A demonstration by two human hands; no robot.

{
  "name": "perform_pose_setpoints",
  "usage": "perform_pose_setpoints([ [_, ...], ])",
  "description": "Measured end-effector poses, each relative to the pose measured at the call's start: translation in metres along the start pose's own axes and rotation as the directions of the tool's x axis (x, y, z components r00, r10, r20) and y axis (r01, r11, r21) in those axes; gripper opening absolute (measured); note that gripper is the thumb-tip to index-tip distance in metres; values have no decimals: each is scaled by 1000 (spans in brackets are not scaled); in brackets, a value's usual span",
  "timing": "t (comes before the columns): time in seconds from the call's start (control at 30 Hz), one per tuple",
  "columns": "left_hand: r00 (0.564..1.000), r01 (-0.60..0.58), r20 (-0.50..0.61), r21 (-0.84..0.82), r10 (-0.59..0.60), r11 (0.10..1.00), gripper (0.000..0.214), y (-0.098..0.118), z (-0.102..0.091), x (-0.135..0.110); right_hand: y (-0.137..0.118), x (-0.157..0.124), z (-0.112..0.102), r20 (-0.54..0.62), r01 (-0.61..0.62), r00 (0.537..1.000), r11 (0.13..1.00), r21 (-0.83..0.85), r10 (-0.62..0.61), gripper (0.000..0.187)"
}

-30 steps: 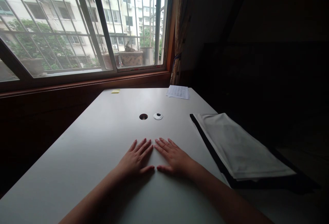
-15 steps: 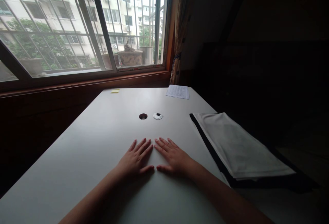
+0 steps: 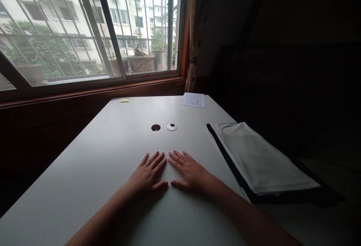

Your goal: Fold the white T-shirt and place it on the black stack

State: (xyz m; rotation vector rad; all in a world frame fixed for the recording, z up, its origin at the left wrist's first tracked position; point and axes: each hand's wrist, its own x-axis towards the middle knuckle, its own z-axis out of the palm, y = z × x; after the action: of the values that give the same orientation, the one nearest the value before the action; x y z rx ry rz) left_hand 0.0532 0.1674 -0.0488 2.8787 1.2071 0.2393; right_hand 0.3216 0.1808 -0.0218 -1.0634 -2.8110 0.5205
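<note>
My left hand lies flat, palm down, on the white table, fingers stretched out and holding nothing. My right hand lies flat right beside it, fingers likewise spread, and it holds nothing. The fingertips of both hands nearly meet in the middle. Beyond the hands are a round cable hole in the tabletop and a white round cap next to it. To the right of my right hand lies a folded white cloth on top of a dark folded cloth.
A printed sheet of paper lies at the far right of the table and a small yellow sticky note at the far left. A barred window and a curtain stand behind. The room to the right is dark.
Both hands stay flat in the same spot. The view has shifted slightly, nothing else moved.
</note>
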Motion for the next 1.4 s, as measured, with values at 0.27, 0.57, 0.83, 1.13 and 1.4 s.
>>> perform_pose_setpoints([
  [0.27,1000,-7,-24,-72,6,997,88,-2,-6,-1,4,0,0,-71,2,998,1000,-23,-3,73],
  [0.57,948,89,-289,-169,-136,982,33,-19,-23,-7,5,-17,-22,-397,109,912,994,-13,-106,38],
  [0.83,900,161,-366,-225,-236,961,19,-25,-30,-11,31,-58,-70,-764,-207,621,977,55,175,31],
  [1.13,910,151,-340,-263,-239,953,14,-27,-24,-11,123,-110,-59,-607,-835,424,549,25,673,43],
  [1.4,922,127,-315,-300,-224,945,16,-30,-18,-11,121,-111,-60,-527,-885,396,466,0,752,18],
])
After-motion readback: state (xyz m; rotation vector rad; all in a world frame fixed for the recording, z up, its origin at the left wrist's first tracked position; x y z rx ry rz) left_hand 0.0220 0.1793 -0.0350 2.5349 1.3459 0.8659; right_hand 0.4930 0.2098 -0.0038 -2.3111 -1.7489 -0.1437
